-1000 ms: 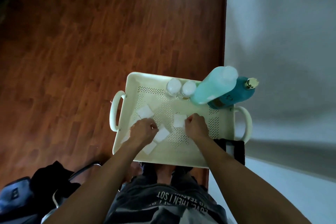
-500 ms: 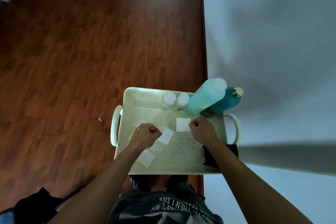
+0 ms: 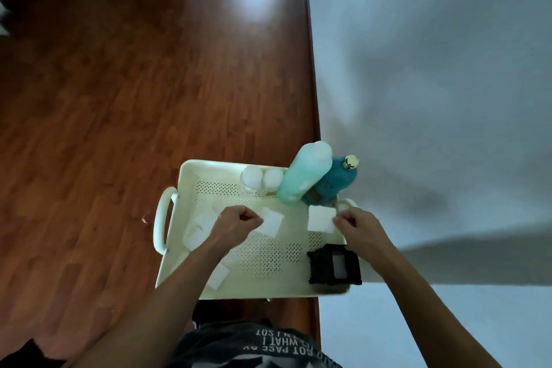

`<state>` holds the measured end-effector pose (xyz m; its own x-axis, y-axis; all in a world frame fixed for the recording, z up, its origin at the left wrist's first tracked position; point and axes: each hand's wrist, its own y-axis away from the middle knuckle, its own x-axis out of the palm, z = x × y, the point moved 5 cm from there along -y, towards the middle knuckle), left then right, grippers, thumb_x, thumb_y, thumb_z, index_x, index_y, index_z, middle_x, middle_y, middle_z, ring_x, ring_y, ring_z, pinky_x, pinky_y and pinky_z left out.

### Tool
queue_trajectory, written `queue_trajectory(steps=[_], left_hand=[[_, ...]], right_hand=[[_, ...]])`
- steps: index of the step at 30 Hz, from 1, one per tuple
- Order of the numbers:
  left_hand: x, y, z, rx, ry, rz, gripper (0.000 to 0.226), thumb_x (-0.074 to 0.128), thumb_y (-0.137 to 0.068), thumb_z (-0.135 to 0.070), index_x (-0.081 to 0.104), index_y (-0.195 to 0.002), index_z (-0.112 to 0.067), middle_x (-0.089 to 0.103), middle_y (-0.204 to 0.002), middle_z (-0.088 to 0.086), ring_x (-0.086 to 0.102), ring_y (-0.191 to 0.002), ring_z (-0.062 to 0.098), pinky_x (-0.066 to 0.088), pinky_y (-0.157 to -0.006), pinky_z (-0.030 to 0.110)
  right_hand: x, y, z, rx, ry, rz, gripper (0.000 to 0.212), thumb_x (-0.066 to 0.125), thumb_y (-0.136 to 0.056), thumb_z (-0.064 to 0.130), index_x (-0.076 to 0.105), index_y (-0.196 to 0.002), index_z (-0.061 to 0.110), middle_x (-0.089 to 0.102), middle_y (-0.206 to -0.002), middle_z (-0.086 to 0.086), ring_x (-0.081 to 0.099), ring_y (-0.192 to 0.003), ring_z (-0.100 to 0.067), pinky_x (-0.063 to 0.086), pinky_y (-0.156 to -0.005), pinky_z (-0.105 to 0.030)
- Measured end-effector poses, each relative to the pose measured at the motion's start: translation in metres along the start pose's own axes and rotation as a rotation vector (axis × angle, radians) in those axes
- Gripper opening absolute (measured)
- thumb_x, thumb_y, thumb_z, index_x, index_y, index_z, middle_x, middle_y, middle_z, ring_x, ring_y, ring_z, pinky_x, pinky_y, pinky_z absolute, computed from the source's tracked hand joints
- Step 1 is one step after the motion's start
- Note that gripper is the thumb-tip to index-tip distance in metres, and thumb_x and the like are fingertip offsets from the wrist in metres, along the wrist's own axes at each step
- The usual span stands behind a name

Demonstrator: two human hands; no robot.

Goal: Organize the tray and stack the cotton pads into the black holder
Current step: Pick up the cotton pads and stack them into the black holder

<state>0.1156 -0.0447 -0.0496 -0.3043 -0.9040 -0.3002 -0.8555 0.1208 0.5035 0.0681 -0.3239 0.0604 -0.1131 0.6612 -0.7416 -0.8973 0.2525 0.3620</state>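
Item: cream tray (image 3: 191,172), perforated floor. Black holder (image 3: 334,268) stood in its near right corner, open top facing up, a pale pad seemingly already inside. Right hand (image 3: 360,225) pinched a pad (image 3: 322,219) directly beyond the holder, the nearer hand to it. Left hand (image 3: 236,222) pinched a second pad (image 3: 272,222) at mid-tray, further from the holder, which lay toward the person and rightward. Loose pads (image 3: 200,228) lay at the tray's left. Bottles (image 3: 306,178) stood at the far right.
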Motion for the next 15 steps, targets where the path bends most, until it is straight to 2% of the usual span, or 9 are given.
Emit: queue_trajectory(steps=[2, 5, 8, 13, 15], left_hand=[[0.008, 0.006, -0.008, 0.018, 0.012, 0.008, 0.011, 0.081, -0.078, -0.029, 0.074, -0.075, -0.02, 0.073, -0.073, -0.004, 0.064, -0.066, 0.009, 0.053, -0.06, 0.027], [0.018, 0.016, -0.02, 0.044, 0.023, 0.016, 0.011, 0.081, -0.079, -0.027, 0.074, -0.076, -0.019, 0.073, -0.074, -0.002, 0.061, -0.063, 0.007, 0.05, -0.056, 0.021], [0.027, 0.027, -0.028, 0.063, 0.011, 0.016, 0.012, 0.081, -0.08, -0.027, 0.075, -0.079, -0.017, 0.074, -0.079, 0.003, 0.059, -0.064, 0.007, 0.048, -0.056, 0.02], [0.045, 0.04, -0.033, 0.073, -0.007, 0.012, 0.012, 0.08, -0.081, -0.028, 0.074, -0.08, -0.018, 0.073, -0.08, 0.003, 0.058, -0.064, 0.004, 0.046, -0.053, 0.013], [0.052, 0.044, -0.033, 0.076, -0.005, 0.004, 0.011, 0.08, -0.081, -0.027, 0.074, -0.078, -0.018, 0.073, -0.078, 0.002, 0.057, -0.06, 0.002, 0.046, -0.051, 0.011]], right_hand=[[-0.013, 0.006, -0.013, 0.026, -0.078, 0.003, 0.013, 0.063, -0.093, 0.03, 0.067, -0.082, 0.025, 0.067, -0.08, 0.002, 0.065, -0.073, -0.019, 0.06, -0.062, -0.038], [-0.027, 0.018, -0.032, 0.042, -0.156, -0.001, 0.012, 0.064, -0.093, 0.026, 0.068, -0.082, 0.025, 0.068, -0.079, -0.002, 0.065, -0.069, -0.017, 0.056, -0.05, -0.026], [-0.035, 0.028, -0.051, 0.054, -0.189, 0.009, 0.013, 0.063, -0.094, 0.027, 0.069, -0.084, 0.023, 0.067, -0.079, -0.003, 0.063, -0.07, -0.016, 0.051, -0.049, -0.019], [-0.038, 0.042, -0.076, 0.058, -0.178, 0.032, 0.015, 0.062, -0.094, 0.029, 0.069, -0.084, 0.021, 0.066, -0.078, 0.0, 0.063, -0.073, -0.016, 0.057, -0.059, -0.03], [-0.034, 0.046, -0.085, 0.057, -0.155, 0.053, 0.014, 0.061, -0.094, 0.03, 0.069, -0.085, 0.022, 0.067, -0.081, 0.002, 0.064, -0.075, -0.015, 0.056, -0.059, -0.029]])
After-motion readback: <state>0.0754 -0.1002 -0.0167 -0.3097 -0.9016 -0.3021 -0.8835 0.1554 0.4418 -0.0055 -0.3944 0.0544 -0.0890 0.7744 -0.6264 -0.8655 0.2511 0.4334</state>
